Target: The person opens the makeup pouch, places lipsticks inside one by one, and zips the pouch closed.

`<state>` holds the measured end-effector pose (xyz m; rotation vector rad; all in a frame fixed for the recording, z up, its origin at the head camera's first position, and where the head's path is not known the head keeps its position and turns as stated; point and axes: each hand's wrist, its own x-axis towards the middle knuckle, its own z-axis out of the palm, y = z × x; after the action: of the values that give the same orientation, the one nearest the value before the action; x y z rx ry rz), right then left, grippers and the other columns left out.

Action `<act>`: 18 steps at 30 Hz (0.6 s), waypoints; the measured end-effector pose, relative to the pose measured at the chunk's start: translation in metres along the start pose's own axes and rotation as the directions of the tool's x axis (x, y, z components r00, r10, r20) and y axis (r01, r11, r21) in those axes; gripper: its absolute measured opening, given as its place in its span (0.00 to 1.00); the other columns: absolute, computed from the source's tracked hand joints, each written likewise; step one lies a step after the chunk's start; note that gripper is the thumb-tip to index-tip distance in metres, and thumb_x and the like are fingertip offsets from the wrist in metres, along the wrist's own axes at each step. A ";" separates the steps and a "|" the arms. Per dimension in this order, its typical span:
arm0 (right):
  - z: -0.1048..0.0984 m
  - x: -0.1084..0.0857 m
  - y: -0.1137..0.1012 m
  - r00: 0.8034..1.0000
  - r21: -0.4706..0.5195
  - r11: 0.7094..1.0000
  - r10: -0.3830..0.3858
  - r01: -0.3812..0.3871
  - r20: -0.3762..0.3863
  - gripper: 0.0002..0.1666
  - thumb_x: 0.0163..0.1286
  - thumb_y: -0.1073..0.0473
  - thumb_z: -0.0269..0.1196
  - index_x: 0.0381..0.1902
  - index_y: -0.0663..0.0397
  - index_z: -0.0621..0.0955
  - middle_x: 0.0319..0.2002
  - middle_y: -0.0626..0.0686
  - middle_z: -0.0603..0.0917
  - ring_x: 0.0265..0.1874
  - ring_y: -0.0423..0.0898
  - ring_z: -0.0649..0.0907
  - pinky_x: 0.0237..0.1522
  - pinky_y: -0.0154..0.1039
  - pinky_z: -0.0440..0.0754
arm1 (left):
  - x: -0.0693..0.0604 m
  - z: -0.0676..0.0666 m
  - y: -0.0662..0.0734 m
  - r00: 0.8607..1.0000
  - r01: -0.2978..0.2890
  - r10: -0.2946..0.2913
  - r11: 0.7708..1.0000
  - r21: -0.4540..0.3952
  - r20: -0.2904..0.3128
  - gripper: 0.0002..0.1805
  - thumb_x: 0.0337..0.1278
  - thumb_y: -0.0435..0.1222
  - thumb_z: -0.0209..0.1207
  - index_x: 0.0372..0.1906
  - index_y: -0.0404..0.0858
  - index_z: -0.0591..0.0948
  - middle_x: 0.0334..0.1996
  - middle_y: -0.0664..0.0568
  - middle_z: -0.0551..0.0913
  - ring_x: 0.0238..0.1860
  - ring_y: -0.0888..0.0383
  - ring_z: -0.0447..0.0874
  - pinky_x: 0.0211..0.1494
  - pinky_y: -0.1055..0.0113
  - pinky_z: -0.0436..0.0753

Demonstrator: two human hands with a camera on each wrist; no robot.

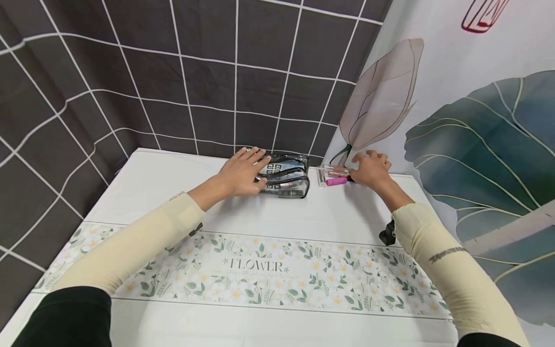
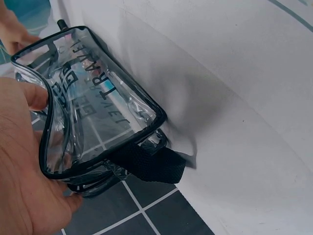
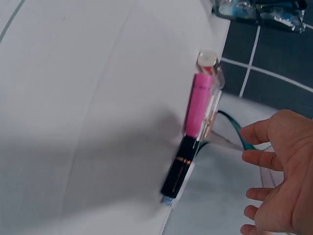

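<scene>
At the far side of the table, my left hand [image 1: 243,173] holds the left end of a clear toiletry bag [image 1: 288,185] with black piping. In the left wrist view, the thumb of my left hand [image 2: 29,161] is at the rim of the bag [image 2: 98,112], and fingers show beyond its edge. Printed letters and slim items appear through the plastic. My right hand [image 1: 371,168] hovers beside a small group of cosmetic tubes, fingers spread and loosely bent, holding nothing. Among them are a pink tube [image 3: 198,105], a black tube [image 3: 177,169] and a clear-capped tube [image 3: 208,61].
The white table [image 1: 182,168] carries a floral strip [image 1: 260,274] lettered FLOWER. Behind it hangs a dark cloth [image 1: 208,82] with white grid lines. A white curtain [image 1: 438,53] with printed leaves hangs at the right. A black strap [image 2: 151,164] sticks out from the bag's end.
</scene>
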<state>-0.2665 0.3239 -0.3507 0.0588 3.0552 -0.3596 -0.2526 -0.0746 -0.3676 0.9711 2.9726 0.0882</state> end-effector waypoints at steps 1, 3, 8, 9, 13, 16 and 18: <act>0.000 0.001 0.002 1.000 -0.004 1.000 0.006 -0.006 0.005 0.32 0.80 0.51 0.60 0.74 0.64 0.78 0.86 0.80 0.55 0.84 0.82 0.52 0.80 0.81 0.54 | 0.000 0.000 0.000 1.000 0.000 0.000 1.000 -0.001 0.001 0.42 0.85 0.54 0.45 0.93 0.41 0.58 0.94 0.41 0.55 0.95 0.42 0.48 0.99 0.44 0.43; -0.001 0.002 0.007 1.000 -0.013 1.000 0.017 -0.017 0.008 0.33 0.79 0.52 0.60 0.74 0.64 0.78 0.86 0.81 0.54 0.83 0.82 0.52 0.80 0.81 0.54 | 0.000 -0.001 0.000 1.000 -0.001 0.001 1.000 -0.003 0.001 0.42 0.85 0.54 0.44 0.93 0.41 0.58 0.94 0.41 0.54 0.95 0.42 0.47 0.99 0.45 0.43; -0.001 0.003 0.017 0.999 -0.026 0.999 0.032 -0.032 0.007 0.34 0.78 0.52 0.60 0.74 0.66 0.77 0.86 0.82 0.54 0.83 0.83 0.52 0.79 0.80 0.54 | 0.000 -0.003 -0.001 1.000 -0.003 0.003 1.000 0.004 0.007 0.42 0.85 0.54 0.43 0.93 0.41 0.57 0.94 0.42 0.54 0.96 0.42 0.47 0.99 0.45 0.43; -0.001 0.002 0.018 0.999 -0.029 0.999 0.034 -0.034 0.006 0.34 0.77 0.53 0.60 0.74 0.66 0.77 0.86 0.82 0.54 0.83 0.83 0.52 0.79 0.80 0.54 | 0.000 -0.003 -0.001 1.000 -0.004 0.004 1.000 0.005 0.007 0.42 0.85 0.54 0.44 0.93 0.41 0.57 0.94 0.42 0.54 0.96 0.42 0.47 0.99 0.45 0.43; 0.000 0.003 0.024 0.999 -0.036 0.998 0.050 -0.050 0.005 0.33 0.77 0.54 0.60 0.73 0.67 0.77 0.85 0.83 0.54 0.82 0.84 0.52 0.79 0.80 0.54 | 0.001 -0.002 -0.002 1.000 -0.007 0.007 1.000 0.009 0.007 0.42 0.85 0.54 0.44 0.93 0.41 0.57 0.94 0.42 0.54 0.95 0.42 0.47 0.99 0.45 0.44; 0.001 0.005 0.030 0.998 -0.048 0.997 0.067 -0.067 0.006 0.32 0.76 0.55 0.60 0.73 0.68 0.77 0.83 0.83 0.56 0.81 0.84 0.53 0.79 0.81 0.54 | 0.001 -0.001 -0.001 1.000 -0.007 0.007 1.000 0.011 0.007 0.42 0.85 0.54 0.44 0.93 0.41 0.57 0.94 0.42 0.55 0.95 0.42 0.48 0.99 0.45 0.44; 0.003 0.007 0.034 0.997 -0.058 0.995 0.078 -0.078 0.005 0.32 0.76 0.55 0.60 0.72 0.68 0.78 0.82 0.83 0.58 0.81 0.84 0.54 0.78 0.81 0.55 | 0.001 0.000 -0.001 1.000 -0.008 0.008 1.000 0.013 0.008 0.42 0.85 0.54 0.43 0.93 0.41 0.58 0.94 0.42 0.55 0.95 0.42 0.48 0.99 0.45 0.44</act>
<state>-0.2715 0.3569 -0.3621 0.1730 3.0430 -0.2660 -0.2544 -0.0749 -0.3677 0.9823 2.9663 0.0653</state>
